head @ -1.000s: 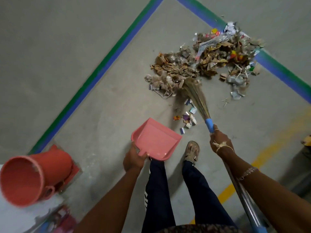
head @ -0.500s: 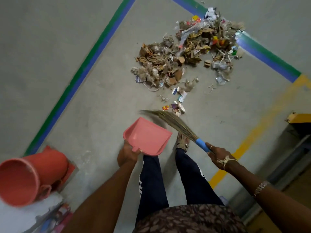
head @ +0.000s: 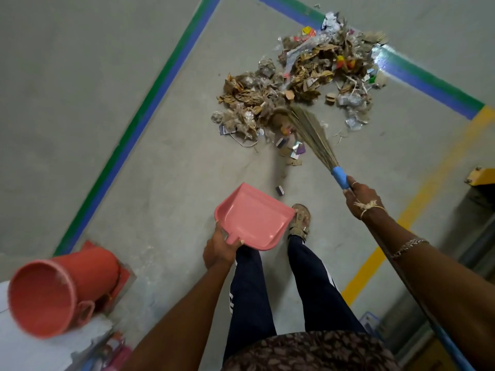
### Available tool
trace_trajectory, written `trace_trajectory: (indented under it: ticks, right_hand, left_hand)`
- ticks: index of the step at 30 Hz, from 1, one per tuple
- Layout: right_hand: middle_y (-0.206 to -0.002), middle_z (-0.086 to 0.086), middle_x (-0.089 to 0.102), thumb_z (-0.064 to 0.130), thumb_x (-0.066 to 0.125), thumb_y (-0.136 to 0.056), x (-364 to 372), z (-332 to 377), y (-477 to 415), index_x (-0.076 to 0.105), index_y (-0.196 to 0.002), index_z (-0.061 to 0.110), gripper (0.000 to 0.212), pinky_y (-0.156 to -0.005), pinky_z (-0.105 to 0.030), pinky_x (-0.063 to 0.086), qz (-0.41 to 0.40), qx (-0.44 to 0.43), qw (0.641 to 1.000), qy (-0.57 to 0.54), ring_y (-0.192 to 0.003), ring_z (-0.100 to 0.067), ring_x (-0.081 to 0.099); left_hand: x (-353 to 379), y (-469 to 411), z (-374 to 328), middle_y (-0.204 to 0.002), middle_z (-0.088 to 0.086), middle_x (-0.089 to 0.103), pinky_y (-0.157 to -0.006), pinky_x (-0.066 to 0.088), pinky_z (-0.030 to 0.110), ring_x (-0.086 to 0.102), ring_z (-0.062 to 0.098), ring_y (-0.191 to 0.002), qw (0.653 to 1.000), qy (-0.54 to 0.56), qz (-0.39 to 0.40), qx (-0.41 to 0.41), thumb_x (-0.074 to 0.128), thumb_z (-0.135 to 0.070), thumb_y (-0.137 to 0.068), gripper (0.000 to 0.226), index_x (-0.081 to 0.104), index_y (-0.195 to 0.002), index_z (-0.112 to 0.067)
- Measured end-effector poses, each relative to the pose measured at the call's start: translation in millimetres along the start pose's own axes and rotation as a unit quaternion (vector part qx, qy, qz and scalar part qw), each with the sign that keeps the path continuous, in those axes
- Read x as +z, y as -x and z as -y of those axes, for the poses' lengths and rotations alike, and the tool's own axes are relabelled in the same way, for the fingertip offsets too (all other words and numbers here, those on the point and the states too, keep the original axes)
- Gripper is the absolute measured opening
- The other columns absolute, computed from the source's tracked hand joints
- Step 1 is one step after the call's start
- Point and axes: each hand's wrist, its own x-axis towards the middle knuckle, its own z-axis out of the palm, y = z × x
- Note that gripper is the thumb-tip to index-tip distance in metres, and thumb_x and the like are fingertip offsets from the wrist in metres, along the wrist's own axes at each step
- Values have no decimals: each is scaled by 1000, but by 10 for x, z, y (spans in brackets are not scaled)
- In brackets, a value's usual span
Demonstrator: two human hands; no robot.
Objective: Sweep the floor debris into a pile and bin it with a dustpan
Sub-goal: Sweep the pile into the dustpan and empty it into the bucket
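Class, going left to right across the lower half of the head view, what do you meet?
Orange-red plastic bucket, pink plastic dustpan, sandalled foot, blue plastic broom grip, right hand.

No legible text; printing on the debris [head: 302, 76] seems too blurred

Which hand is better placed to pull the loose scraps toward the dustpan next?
Probably the right. The right hand grips the broom, whose bristles lie at the near edge of the debris pile. The left hand only holds the empty dustpan, short of the scraps.
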Motion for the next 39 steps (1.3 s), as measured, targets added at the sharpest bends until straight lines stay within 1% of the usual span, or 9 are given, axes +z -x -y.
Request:
trace_trajectory:
  ticks: [3, 5, 7, 15, 22, 25, 28, 32, 39]
  right_hand:
    - [-126, -20, 64, 34, 51, -96, -84, -121, 210, 41, -150, 26, 56, -90, -45, 53, -5, -1, 999, -34, -106, -42, 63]
    - [-96, -16, 71, 35, 52, -94, -47, -221, 399, 44, -147, 30, 54, -59, -40, 58, 17, 10, 997, -69, -71, -37, 69]
    - [-75, -11, 65, 27, 53, -97, 51, -340, 562, 45, -147, 31, 50, -42, -30, 49, 49, 17, 995, -82, -49, -30, 60]
    - [-82, -15, 61, 20, 49, -99, 494, -693, 745, 39, -151, 19, 52, -41, -26, 43, 229, 98, 968, 29, -47, -24, 54]
    - [-104, -19, 66, 29, 50, -99, 465, -684, 399, 43, -149, 23, 50, -38, -24, 46, 89, 142, 986, -12, -59, -30, 65]
    - [-93, -16, 65, 27, 52, -99, 338, -501, 301, 44, -148, 22, 50, -48, -33, 53, 15, 120, 987, -102, -57, -33, 64]
    - [-79, -14, 59, 23, 51, -99, 171, -258, 310, 42, -149, 23, 50, -46, -30, 46, -20, 108, 972, -207, -51, -27, 53]
    - [-73, -12, 56, 22, 53, -99, 117, -33, 470, 43, -148, 26, 50, -41, -28, 42, -23, 78, 957, -277, -49, -24, 48]
    - [-67, -10, 54, 19, 53, -99, 562, 325, 772, 48, -145, 28, 47, -39, -27, 41, 72, 27, 965, -252, -43, -23, 45]
  left_hand:
    - [-4, 0, -11, -119, 4, 69, -82, 52, 37, 66, 33, -105, 1000, -11, 10, 9, 81, -47, -82, 77, 41, -146, -30]
    - [-9, -4, -3, -120, 4, 68, -81, 51, 37, 66, 33, -106, 1000, -21, 13, 9, 79, -48, -83, 77, 39, -147, -31]
    - [-10, -4, 25, -119, 6, 68, -82, 52, 39, 66, 34, -106, 999, -31, 12, 12, 78, -48, -83, 79, 37, -148, -31]
    - [70, -18, 200, -119, 8, 68, -81, 50, 37, 66, 34, -106, 998, -62, 15, 10, 78, -49, -83, 82, 36, -150, -28]
    - [109, -54, 238, -121, 8, 68, -84, 53, 40, 66, 34, -108, 997, -77, 19, 13, 79, -51, -83, 86, 35, -153, -27]
    - [85, -79, 193, -119, 7, 69, -81, 52, 38, 67, 32, -105, 996, -80, 21, 14, 79, -52, -83, 85, 36, -151, -26]
    - [28, -98, 143, -116, 6, 69, -79, 51, 37, 67, 32, -102, 997, -75, 16, 19, 80, -53, -80, 81, 39, -146, -28]
    - [-43, -132, 89, -116, 6, 69, -83, 53, 40, 66, 33, -104, 998, -65, 3, 16, 79, -51, -81, 83, 36, -148, -31]
    - [-264, -324, 142, -118, 6, 69, -85, 53, 39, 67, 33, -106, 998, -52, -23, 2, 80, -48, -82, 83, 35, -149, -29]
